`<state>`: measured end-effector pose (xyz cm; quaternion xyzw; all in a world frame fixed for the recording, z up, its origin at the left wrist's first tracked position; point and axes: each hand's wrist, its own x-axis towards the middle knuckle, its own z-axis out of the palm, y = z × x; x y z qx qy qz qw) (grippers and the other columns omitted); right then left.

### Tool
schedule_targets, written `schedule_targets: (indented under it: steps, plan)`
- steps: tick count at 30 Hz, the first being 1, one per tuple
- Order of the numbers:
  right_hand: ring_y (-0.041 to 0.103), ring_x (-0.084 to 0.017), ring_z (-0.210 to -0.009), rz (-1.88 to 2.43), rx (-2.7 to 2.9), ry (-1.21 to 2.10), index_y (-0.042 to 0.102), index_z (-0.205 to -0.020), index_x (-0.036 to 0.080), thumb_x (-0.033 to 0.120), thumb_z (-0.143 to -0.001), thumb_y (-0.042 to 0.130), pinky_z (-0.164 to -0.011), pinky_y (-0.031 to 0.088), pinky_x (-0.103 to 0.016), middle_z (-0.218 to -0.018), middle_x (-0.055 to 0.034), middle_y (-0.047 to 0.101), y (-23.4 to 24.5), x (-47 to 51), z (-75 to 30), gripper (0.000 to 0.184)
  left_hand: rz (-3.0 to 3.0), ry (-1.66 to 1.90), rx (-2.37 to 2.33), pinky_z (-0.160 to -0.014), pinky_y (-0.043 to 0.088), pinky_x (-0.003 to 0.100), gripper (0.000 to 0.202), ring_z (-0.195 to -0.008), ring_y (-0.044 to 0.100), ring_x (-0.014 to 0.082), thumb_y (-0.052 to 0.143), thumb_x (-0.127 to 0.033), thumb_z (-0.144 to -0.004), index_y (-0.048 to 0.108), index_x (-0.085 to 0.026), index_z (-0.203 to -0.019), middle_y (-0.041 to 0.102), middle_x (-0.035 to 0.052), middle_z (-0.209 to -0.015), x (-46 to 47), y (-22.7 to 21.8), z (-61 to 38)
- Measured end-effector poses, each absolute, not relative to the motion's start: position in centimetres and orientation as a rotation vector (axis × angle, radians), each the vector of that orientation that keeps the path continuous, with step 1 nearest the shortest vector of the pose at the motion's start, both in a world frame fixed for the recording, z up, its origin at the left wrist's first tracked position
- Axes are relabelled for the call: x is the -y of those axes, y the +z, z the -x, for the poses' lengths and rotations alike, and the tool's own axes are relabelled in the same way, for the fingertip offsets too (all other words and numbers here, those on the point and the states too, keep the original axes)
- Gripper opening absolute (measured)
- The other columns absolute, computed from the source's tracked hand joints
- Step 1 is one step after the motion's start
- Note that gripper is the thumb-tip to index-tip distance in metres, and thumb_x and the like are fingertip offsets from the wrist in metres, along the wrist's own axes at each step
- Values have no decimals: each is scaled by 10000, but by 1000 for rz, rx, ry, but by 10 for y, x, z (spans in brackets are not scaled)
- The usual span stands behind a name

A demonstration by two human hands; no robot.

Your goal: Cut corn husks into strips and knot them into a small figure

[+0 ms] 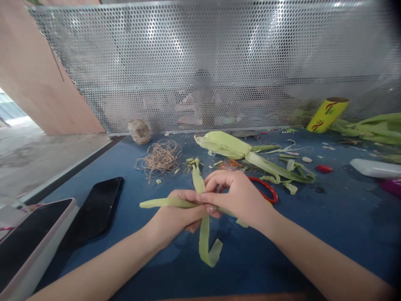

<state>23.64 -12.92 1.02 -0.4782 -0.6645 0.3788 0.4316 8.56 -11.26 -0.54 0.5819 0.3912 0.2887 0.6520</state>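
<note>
Pale green corn husk strips (pixel 205 242) cross between my hands above the blue table. My left hand (pixel 178 213) is closed on them, with one strip sticking out to the left past its knuckles. From the right, my right hand (pixel 234 196) pinches the strips where they cross, its fingertips touching those of the left. One strip runs up toward a knotted, frayed end (pixel 194 162), and another hangs down with a curled tip. The crossing itself is partly hidden by my fingers. Red scissor handles (pixel 266 188) lie just beyond my right hand.
Behind lie tangled twine (pixel 161 156), a husk-wrapped bundle (pixel 225 144) and a twine roll (pixel 139 131). A black phone (pixel 102 205) is at left. At right are a yellow tube (pixel 327 115), a white bottle-like object (pixel 376 168) and more husks (pixel 376 129). A perforated metal panel (pixel 219 54) borders the table.
</note>
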Motion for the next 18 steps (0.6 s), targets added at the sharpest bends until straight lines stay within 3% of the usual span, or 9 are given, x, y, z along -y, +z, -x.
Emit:
schedule_targets:
  steps: [2,4,7,9,12,15,18]
  plan:
    - [541,-96,-492,1183,1670,993,553,-570,173,262,-717,645,-472,452,-224,-630,20,561,10,128,-236,195,-1314,650,-889,-338,287,141,125,-332,392,14,723,-251,-648,719,-128,-632,704,57,-611,112,-5,-86]
    - [578,-121,-567,1165,1745,848,567,-619,180,254,-757,608,-550,482,-249,-654,13,590,8,128,-239,162,-1267,661,-888,-344,292,142,152,-342,396,16,725,-279,-653,721,-127,-655,707,60,-633,111,-3,-86]
    - [585,-178,-861,1121,1820,214,618,-795,188,206,-804,558,-790,465,-329,-872,-40,638,2,128,-246,63,-1129,742,-900,-342,284,145,203,-333,389,9,742,-330,-634,719,-138,-694,709,50,-665,107,1,-84]
    - [542,-216,-956,1080,1828,-255,606,-981,173,186,-806,554,-857,424,-390,-982,-92,612,-4,130,-250,183,-1046,813,-900,-340,269,141,231,-318,375,6,756,-355,-611,715,-147,-703,675,15,-583,106,4,-83]
    - [515,-213,-964,871,2016,-690,591,-1075,267,160,-785,594,-871,394,-407,-1040,-64,599,-12,134,-249,309,-970,859,-911,-356,270,133,252,-337,384,19,775,-366,-581,705,-152,-695,546,-46,-428,104,4,-80]
    - [503,-192,-931,746,2063,-845,614,-1038,300,178,-782,621,-837,393,-374,-1030,-39,613,-19,137,-246,284,-943,880,-946,-407,327,140,275,-438,468,43,801,-353,-535,707,-155,-702,609,-20,-549,105,2,-79]
    - [486,-175,-910,791,2046,-730,645,-931,311,230,-775,641,-865,373,-361,-962,-5,624,-22,140,-246,175,-969,905,-940,-509,410,156,261,-584,556,78,803,-327,-543,717,-163,-726,669,8,-718,106,1,-79]
